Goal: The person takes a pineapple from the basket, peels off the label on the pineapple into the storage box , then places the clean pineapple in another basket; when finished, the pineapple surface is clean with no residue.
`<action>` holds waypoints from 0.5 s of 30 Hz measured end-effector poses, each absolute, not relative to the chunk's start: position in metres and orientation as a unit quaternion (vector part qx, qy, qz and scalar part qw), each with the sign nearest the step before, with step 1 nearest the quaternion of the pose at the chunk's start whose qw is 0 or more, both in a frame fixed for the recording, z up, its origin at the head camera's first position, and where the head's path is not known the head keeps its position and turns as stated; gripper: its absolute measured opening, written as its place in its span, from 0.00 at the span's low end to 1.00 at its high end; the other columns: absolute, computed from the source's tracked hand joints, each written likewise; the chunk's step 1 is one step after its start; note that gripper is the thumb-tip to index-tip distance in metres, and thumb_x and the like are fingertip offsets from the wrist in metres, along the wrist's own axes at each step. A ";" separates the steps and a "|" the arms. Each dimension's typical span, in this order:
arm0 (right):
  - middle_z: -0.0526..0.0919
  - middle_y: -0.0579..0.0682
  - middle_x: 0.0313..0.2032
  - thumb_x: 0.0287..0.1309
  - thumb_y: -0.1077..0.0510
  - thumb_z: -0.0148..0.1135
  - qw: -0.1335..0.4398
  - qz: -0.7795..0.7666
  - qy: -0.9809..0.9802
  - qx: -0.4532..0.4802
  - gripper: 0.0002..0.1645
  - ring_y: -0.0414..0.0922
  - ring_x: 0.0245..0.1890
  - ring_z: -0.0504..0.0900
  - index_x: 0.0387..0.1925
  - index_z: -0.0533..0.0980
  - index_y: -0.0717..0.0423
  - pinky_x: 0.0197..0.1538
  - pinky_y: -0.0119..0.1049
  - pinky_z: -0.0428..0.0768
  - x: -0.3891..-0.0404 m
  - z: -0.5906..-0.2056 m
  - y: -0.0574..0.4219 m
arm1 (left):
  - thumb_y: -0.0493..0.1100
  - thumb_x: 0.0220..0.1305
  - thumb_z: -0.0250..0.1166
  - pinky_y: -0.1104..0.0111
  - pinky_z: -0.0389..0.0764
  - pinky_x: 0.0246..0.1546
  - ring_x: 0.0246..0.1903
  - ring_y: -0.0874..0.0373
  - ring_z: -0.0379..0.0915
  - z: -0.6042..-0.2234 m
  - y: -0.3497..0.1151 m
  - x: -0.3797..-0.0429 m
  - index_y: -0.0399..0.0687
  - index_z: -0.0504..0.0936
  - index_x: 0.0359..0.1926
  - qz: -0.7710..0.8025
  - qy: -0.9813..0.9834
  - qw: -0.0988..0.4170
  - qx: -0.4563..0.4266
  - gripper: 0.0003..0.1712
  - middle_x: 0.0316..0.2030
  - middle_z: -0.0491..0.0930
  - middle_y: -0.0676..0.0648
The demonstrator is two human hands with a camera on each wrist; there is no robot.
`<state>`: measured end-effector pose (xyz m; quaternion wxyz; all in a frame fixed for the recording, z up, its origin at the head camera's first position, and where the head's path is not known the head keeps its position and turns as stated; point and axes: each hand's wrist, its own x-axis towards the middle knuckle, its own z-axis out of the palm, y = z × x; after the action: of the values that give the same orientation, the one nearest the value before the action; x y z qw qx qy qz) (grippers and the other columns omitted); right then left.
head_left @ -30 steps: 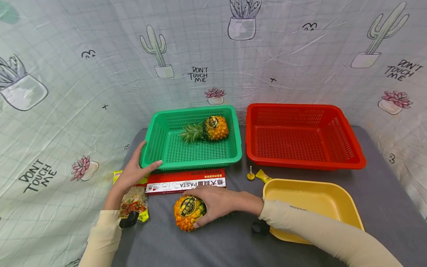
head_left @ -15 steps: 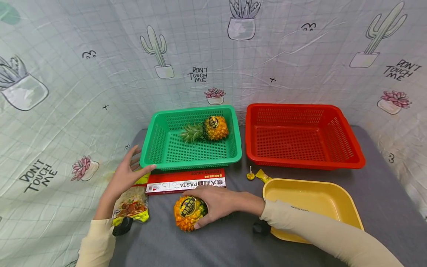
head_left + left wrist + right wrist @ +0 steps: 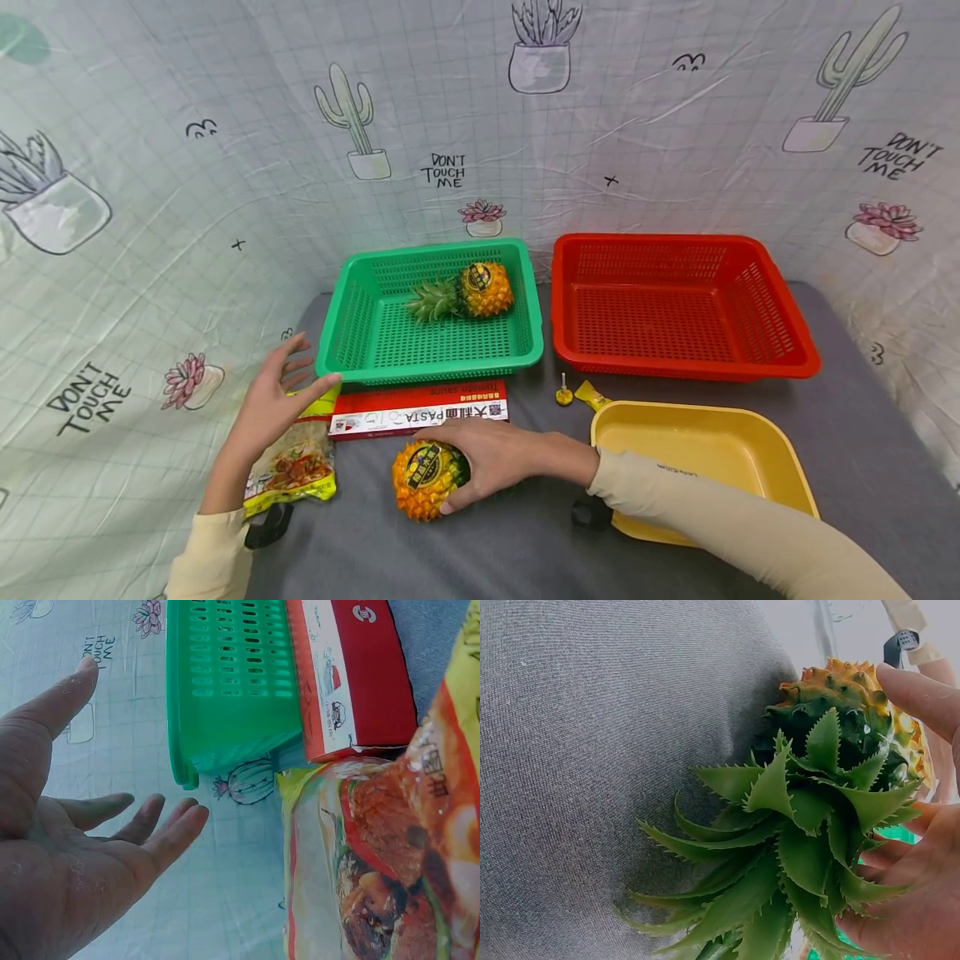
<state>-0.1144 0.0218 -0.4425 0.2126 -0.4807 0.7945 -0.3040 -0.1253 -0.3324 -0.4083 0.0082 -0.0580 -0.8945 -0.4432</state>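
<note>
My right hand point(image 3: 491, 458) grips a pineapple point(image 3: 423, 483) lying on the grey cloth, thumb on the near side and fingers over the far side. In the right wrist view its spiky green leaves point(image 3: 802, 847) point toward the camera, under the palm. Fingers spread, my left hand point(image 3: 273, 408) hovers above a yellow-edged food packet point(image 3: 300, 467) and holds nothing. The green basket point(image 3: 431, 374) stands just beyond its fingertips, apart from them in the left wrist view. Inside that basket lies a second pineapple point(image 3: 487, 292).
A red and white pasta box point(image 3: 420, 408) lies along the green basket's front. To the right stand a red basket point(image 3: 686, 367) and a yellow tub point(image 3: 705, 433), partly behind my right sleeve. A small yellow round item point(image 3: 564, 396) and a yellow wrapper point(image 3: 591, 395) lie between them.
My left hand has let go of the green basket's front-left corner and drawn back left and toward me, uncovering more of the food packet. My right hand and its pineapple have stayed in place.
</note>
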 end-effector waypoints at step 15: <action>0.78 0.40 0.62 0.58 0.35 0.77 0.203 -0.316 0.792 -0.482 0.52 0.35 0.59 0.75 0.78 0.68 0.46 0.59 0.35 0.76 -0.114 -0.445 0.024 | 0.47 0.71 0.74 0.78 0.70 0.56 0.65 0.36 0.69 -0.417 -0.324 -0.111 0.44 0.65 0.79 -0.415 -0.902 0.096 -0.069 0.43 0.69 0.68 0.40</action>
<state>-0.1138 0.0240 -0.4450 0.2034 -0.4815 0.7920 -0.3155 -0.1114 -0.3238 -0.4169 0.0960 -0.0689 -0.9022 -0.4148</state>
